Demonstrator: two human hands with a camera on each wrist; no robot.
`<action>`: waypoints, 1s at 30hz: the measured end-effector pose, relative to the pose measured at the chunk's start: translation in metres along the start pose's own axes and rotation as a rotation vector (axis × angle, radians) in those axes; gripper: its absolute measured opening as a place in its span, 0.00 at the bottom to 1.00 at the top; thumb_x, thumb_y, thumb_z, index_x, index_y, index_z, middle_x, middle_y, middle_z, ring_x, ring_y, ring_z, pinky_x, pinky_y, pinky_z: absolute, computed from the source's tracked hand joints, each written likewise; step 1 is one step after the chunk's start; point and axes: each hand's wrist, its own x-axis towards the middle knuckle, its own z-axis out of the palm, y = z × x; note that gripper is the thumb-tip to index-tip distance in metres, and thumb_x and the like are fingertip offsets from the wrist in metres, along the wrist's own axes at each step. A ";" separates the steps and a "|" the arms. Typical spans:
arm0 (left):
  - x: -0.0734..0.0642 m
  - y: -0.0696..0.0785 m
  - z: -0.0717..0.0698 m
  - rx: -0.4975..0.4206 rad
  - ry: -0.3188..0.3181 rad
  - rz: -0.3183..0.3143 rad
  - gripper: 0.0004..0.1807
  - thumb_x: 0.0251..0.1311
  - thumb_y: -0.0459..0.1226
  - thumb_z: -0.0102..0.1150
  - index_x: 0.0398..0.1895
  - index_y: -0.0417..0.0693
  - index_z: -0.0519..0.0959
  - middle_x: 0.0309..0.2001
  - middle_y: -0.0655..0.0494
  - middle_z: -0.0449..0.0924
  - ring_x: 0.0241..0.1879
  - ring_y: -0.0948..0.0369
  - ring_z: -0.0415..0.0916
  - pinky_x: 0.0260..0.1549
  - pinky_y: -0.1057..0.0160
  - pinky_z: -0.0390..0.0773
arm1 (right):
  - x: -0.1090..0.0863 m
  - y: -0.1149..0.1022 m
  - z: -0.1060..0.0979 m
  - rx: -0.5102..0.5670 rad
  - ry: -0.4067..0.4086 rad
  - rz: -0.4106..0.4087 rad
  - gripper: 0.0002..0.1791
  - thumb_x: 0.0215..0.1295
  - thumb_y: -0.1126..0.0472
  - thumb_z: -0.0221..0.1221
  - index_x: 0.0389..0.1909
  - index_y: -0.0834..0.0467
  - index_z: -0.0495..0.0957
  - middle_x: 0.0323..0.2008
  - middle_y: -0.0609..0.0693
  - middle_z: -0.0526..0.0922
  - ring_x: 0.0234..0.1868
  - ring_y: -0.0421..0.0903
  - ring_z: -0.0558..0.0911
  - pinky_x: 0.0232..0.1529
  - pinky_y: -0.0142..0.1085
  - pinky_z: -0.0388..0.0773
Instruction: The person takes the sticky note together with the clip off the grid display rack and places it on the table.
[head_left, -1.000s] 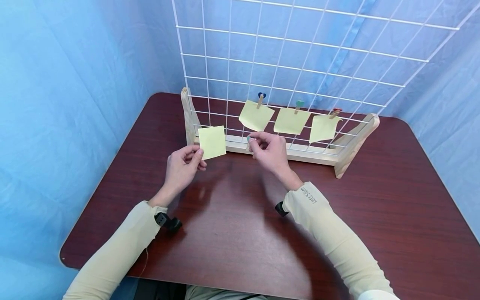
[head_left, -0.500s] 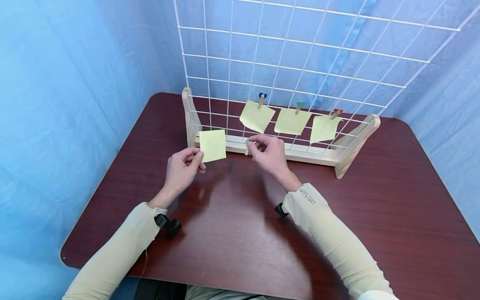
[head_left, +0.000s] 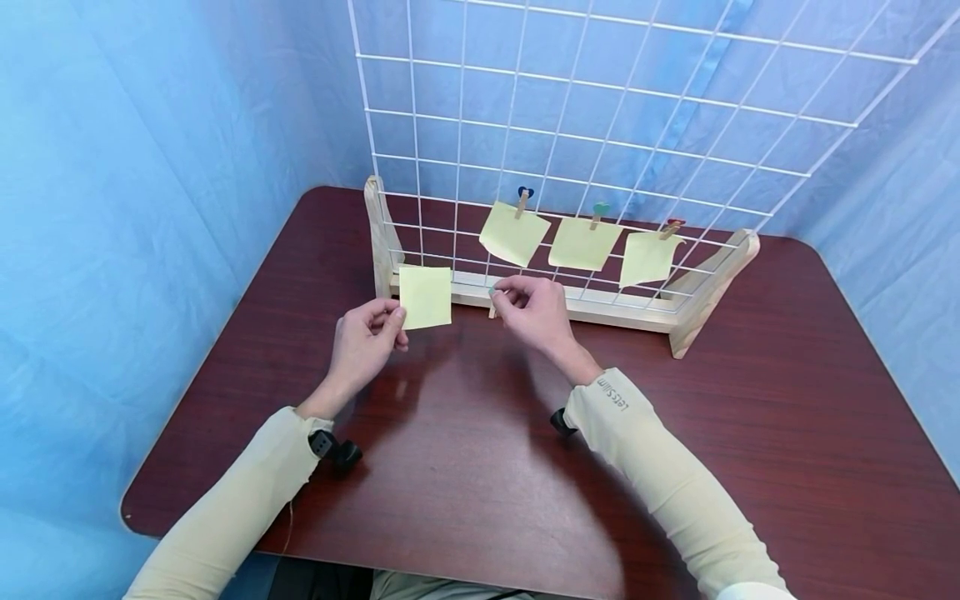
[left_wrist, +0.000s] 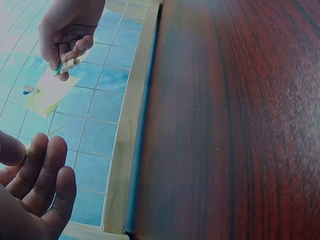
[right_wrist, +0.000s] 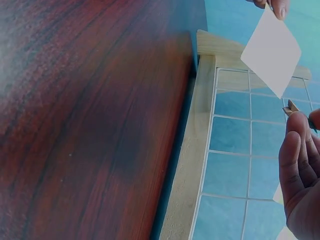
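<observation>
My left hand [head_left: 362, 348] pinches a yellow sticky note [head_left: 426, 298] by its left edge, thumb in front, so the note faces me in front of the rack's left end. To its right, my right hand [head_left: 538, 317] pinches a small wooden clothespin [left_wrist: 70, 66] with a green end. The pin's wooden legs point away from the fingers, towards the sticky note in the right wrist view, with a small gap between them. Behind the hands, a white wire grid [head_left: 456, 175] carries three yellow notes, each under a clothespin: blue [head_left: 523, 202], green [head_left: 597, 215] and red [head_left: 670, 228].
The grid stands in a wooden base [head_left: 622, 312] with a left foot [head_left: 378, 233] and a right foot [head_left: 712, 292], towards the back of a dark red-brown table [head_left: 480, 467]. Blue curtains [head_left: 150, 208] surround it. A loose thread [head_left: 291, 525] hangs from the left sleeve.
Both hands have sunk slightly, bringing the sticky note and the green-ended clothespin a little lower. The clipped notes on the grid stay as they were.
</observation>
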 end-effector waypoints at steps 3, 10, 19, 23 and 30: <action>-0.001 -0.001 0.000 0.007 -0.002 -0.002 0.09 0.60 0.31 0.50 0.34 0.33 0.77 0.18 0.38 0.77 0.19 0.47 0.77 0.21 0.60 0.79 | 0.000 0.001 0.001 -0.003 -0.007 -0.009 0.10 0.55 0.60 0.54 0.28 0.60 0.82 0.12 0.44 0.77 0.13 0.36 0.75 0.20 0.30 0.72; -0.001 -0.004 0.000 0.007 -0.007 -0.012 0.09 0.60 0.31 0.49 0.33 0.32 0.76 0.18 0.38 0.77 0.19 0.46 0.77 0.21 0.60 0.79 | -0.001 0.004 0.004 -0.025 -0.009 -0.017 0.10 0.53 0.60 0.54 0.26 0.58 0.83 0.13 0.44 0.77 0.13 0.36 0.74 0.20 0.29 0.70; 0.004 -0.026 0.002 -0.024 -0.026 -0.056 0.09 0.61 0.34 0.50 0.33 0.36 0.77 0.17 0.42 0.77 0.17 0.53 0.77 0.20 0.62 0.79 | -0.001 0.006 0.007 -0.050 -0.027 0.004 0.09 0.51 0.61 0.54 0.25 0.55 0.83 0.14 0.42 0.78 0.14 0.35 0.74 0.20 0.29 0.70; 0.007 -0.042 0.004 -0.034 -0.029 -0.060 0.09 0.61 0.36 0.51 0.33 0.38 0.77 0.17 0.46 0.77 0.15 0.58 0.76 0.18 0.64 0.79 | -0.002 0.007 0.008 -0.063 -0.037 0.019 0.08 0.50 0.61 0.54 0.24 0.55 0.83 0.14 0.42 0.77 0.14 0.36 0.73 0.20 0.29 0.70; 0.008 -0.044 0.005 -0.019 -0.042 -0.065 0.09 0.61 0.36 0.50 0.33 0.39 0.77 0.17 0.46 0.77 0.15 0.59 0.76 0.18 0.64 0.78 | -0.002 0.010 0.010 -0.088 -0.058 0.042 0.09 0.51 0.59 0.54 0.23 0.54 0.83 0.14 0.42 0.78 0.15 0.36 0.74 0.21 0.29 0.70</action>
